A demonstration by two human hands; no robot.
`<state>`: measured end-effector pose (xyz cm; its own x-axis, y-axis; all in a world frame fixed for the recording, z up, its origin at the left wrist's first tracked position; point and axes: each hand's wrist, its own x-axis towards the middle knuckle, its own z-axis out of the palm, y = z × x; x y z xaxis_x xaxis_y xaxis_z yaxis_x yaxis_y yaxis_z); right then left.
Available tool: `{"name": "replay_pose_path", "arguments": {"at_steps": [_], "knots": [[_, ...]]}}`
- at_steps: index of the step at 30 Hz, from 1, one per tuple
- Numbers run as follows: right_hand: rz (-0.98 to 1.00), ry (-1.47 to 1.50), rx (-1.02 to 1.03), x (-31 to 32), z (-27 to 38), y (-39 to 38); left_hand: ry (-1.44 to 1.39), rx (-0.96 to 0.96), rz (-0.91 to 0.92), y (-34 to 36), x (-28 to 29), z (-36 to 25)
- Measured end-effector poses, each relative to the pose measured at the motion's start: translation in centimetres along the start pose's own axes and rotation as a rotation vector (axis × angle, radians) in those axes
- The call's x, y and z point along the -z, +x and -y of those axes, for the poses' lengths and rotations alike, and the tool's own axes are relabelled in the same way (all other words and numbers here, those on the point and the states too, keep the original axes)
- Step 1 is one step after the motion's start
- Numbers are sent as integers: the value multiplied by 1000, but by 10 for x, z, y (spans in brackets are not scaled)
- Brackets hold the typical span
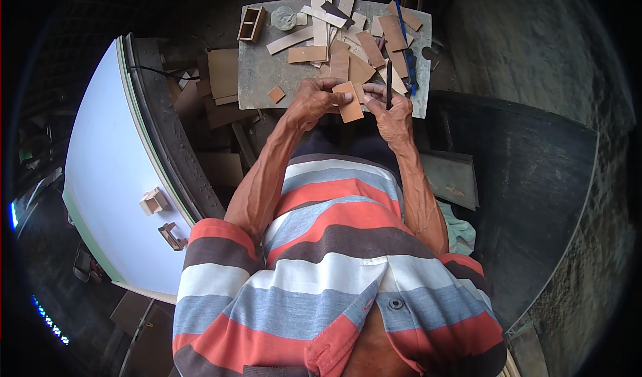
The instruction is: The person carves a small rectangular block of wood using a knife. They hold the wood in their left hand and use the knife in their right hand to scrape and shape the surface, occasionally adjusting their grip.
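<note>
Just off the near edge of the small work table, my left hand (314,103) grips a thin orange-brown rectangular wooden piece (350,108) between thumb and fingers. A slim black pen-shaped tool (389,82) stands upright in my right hand (393,115); its exact kind does not show. The fingertips of that hand reach toward a second, paler strip (360,93) just behind the first piece, and whether they grip it I cannot tell. On the table left of my hands lies a small square wooden piece (276,94).
The grey table (257,69) carries a heap of wooden strips (334,49), a two-compartment wooden box (251,24), a round translucent lump (283,18) and a blue bar-shaped tool (411,62). At my left, a white panel (120,169) bears two small wooden frames (154,201). A dark board (528,169) stands right.
</note>
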<state>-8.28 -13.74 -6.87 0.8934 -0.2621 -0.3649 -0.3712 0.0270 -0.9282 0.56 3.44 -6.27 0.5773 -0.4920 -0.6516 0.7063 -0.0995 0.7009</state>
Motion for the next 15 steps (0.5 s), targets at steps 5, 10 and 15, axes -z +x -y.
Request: {"name": "replay_pose_path", "arguments": {"at_steps": [5, 10, 15], "knots": [[-2, -38, -19, 2, 0, 1, 0, -2, 5, 4, 1, 1], [-35, 21, 17, -1, 2, 0, -1, -3, 15, 6, 1, 3], [-17, 35, 9, 1, 4, 0, -2, -10, 15, 5, 0, 2]]}}
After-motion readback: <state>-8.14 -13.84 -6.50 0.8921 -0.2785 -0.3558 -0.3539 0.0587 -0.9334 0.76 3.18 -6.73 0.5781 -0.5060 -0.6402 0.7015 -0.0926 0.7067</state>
